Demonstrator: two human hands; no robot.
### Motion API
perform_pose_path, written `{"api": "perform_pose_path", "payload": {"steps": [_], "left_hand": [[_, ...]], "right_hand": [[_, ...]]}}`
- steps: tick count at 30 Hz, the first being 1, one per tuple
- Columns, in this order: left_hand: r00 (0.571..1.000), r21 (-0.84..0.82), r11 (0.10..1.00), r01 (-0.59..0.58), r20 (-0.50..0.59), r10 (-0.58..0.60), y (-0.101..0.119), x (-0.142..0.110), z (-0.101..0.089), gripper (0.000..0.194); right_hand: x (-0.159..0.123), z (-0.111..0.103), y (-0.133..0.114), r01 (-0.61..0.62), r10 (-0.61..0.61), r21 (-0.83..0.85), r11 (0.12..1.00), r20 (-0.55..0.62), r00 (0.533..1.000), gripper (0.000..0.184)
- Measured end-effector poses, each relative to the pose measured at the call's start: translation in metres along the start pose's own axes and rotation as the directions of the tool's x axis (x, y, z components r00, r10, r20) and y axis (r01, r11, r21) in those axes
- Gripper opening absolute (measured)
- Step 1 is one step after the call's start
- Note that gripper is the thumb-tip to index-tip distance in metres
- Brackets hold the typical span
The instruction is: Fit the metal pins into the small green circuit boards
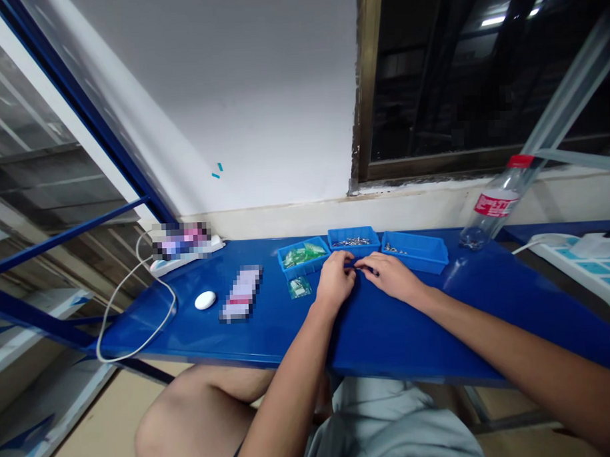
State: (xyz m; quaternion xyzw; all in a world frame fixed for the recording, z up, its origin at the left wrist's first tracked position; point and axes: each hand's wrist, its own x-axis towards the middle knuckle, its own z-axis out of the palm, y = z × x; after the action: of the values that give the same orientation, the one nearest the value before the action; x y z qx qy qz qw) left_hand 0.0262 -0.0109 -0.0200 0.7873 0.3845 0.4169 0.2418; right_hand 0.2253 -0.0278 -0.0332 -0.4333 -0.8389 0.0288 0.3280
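Presently, both bare hands work close together over the blue tabletop surface (389, 339), fingertips nearly meeting. The left hand (335, 281) has its fingers curled in toward the thumb; the right hand (394, 277) reaches across with its fingertips drawn in. Something very small seems to lie between them, but whether either grip is clamped on it cannot be told.

Just beyond stand three blue rectangular plastic bins: the left bin (309, 266) contains green-tinted clear packets (306, 252), the middle bin (364, 250) small silvery metal pieces (355, 241), the right bin (420, 261) a few small pieces at its left end. One flat transparent packet (300, 288) lies on the surface, left of the left hand.
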Motion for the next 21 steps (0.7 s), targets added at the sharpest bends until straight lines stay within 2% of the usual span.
{"api": "perform_pose_path", "payload": {"steps": [5, 14, 21], "left_hand": [[0.999, 0.035, 0.999, 0.003, -0.041, -0.002, 0.004, 0.0, -0.001, 0.029], [0.998, 0.098, 0.995, 0.006, -0.056, -0.001, 0.012, 0.001, -0.005, 0.017], [0.999, 0.146, 0.989, 0.021, 0.025, -0.025, 0.024, -0.001, -0.01, 0.028]], "right_hand": [[-0.001, -0.002, -0.003, -0.079, 0.08, 0.015, 0.997, -0.059, 0.995, 0.038], [0.002, -0.009, -0.013, -0.093, 0.102, 0.064, 0.994, -0.144, 0.984, 0.033], [0.002, -0.014, -0.019, -0.151, 0.203, 0.225, 0.963, -0.23, 0.952, 0.012]]}}
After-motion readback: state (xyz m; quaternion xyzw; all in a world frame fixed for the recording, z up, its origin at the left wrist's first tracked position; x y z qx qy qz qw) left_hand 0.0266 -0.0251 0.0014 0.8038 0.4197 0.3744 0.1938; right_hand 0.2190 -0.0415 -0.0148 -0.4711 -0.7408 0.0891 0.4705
